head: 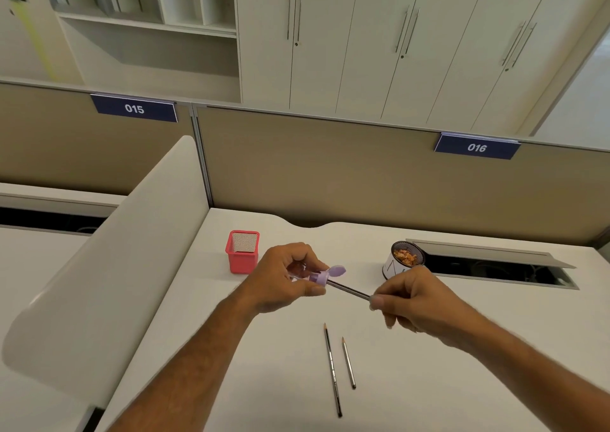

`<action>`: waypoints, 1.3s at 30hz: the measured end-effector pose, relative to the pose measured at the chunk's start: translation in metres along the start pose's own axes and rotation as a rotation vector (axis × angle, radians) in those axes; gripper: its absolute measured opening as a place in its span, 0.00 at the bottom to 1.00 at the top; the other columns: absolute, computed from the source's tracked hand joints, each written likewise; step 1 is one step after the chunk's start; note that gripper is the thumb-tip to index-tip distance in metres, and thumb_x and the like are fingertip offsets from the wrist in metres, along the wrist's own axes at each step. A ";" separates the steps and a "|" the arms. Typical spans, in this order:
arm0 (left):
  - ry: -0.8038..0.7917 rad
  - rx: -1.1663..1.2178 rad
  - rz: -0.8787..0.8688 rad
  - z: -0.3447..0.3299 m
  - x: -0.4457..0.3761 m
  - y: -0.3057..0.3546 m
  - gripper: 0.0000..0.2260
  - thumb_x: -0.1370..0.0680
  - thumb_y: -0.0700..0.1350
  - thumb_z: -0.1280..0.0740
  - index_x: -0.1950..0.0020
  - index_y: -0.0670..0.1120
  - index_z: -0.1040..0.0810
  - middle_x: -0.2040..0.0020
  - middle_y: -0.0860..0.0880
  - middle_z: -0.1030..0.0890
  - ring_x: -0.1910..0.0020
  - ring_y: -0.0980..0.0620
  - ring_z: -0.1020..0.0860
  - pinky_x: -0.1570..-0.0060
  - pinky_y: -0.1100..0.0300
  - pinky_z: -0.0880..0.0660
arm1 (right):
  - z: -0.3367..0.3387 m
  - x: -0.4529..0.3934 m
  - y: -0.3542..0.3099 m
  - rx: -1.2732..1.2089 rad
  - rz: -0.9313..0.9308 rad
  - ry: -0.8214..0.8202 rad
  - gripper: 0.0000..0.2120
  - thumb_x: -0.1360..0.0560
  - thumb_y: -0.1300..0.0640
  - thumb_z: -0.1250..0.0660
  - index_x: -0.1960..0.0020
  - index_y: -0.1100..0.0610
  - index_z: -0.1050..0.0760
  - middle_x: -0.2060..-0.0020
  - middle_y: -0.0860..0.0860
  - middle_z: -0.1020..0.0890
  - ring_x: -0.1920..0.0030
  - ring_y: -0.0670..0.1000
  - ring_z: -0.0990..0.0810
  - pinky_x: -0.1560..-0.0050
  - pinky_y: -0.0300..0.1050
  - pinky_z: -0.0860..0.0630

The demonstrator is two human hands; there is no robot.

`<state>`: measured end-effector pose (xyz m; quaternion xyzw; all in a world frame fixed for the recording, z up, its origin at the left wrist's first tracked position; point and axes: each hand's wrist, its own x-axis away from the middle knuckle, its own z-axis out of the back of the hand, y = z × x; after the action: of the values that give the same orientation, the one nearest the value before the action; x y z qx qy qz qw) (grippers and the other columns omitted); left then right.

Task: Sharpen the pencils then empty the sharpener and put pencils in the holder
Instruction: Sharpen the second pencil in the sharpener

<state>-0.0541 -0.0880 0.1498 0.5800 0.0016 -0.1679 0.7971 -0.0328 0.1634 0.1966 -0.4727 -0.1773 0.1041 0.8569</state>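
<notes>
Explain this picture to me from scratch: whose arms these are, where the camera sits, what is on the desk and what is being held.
There is no machine here. One camera sits on a person's head, looking forward and down, so the two bare arms are that person's own. The left hand holds a small purple sharpener. The right hand holds a pencil whose tip goes into the sharpener. On the white desk lie two more pencils, side by side, pointed ends away from the person. Farther back stand a red mesh holder, which looks empty, and a small round cup with orange shavings inside.
</notes>
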 end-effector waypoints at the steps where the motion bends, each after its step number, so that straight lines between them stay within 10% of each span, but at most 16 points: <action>1: -0.015 -0.007 0.016 0.000 0.000 0.000 0.10 0.32 0.38 0.22 0.54 0.44 0.18 0.59 0.53 0.19 0.59 0.54 0.20 0.59 0.64 0.22 | 0.000 0.001 -0.001 0.045 0.018 0.011 0.06 0.26 0.58 0.28 0.61 0.57 0.16 0.72 0.53 0.17 0.78 0.46 0.31 0.76 0.37 0.34; 10: -0.073 -0.005 0.116 0.003 0.000 -0.007 0.08 0.30 0.42 0.23 0.54 0.47 0.18 0.56 0.50 0.17 0.55 0.47 0.19 0.56 0.56 0.20 | -0.014 0.002 0.029 1.027 0.819 0.399 0.06 0.26 0.55 0.31 0.59 0.57 0.19 0.72 0.50 0.23 0.76 0.52 0.27 0.79 0.44 0.30; 17: -0.007 -0.033 0.014 -0.002 0.003 -0.006 0.10 0.32 0.38 0.23 0.55 0.46 0.19 0.59 0.53 0.20 0.59 0.53 0.21 0.59 0.63 0.22 | -0.013 0.001 0.012 0.435 0.289 0.230 0.04 0.29 0.56 0.24 0.62 0.56 0.16 0.74 0.45 0.20 0.75 0.44 0.24 0.73 0.32 0.31; 23: -0.001 -0.105 -0.090 -0.005 0.001 -0.006 0.11 0.32 0.42 0.22 0.53 0.52 0.17 0.57 0.58 0.20 0.55 0.55 0.24 0.60 0.66 0.26 | -0.001 0.000 0.004 0.008 -0.057 0.016 0.05 0.28 0.61 0.26 0.61 0.63 0.16 0.71 0.60 0.17 0.79 0.49 0.28 0.77 0.38 0.34; 39: 0.154 -0.044 -0.056 -0.001 -0.001 -0.011 0.12 0.31 0.45 0.23 0.52 0.56 0.20 0.54 0.57 0.19 0.51 0.51 0.21 0.53 0.53 0.20 | 0.001 0.006 0.024 -0.420 -0.246 -0.262 0.16 0.24 0.54 0.35 0.54 0.68 0.19 0.70 0.58 0.21 0.77 0.49 0.27 0.78 0.38 0.33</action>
<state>-0.0575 -0.0897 0.1389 0.5732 0.0828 -0.1449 0.8022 -0.0281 0.1794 0.1779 -0.5976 -0.3602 0.0204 0.7160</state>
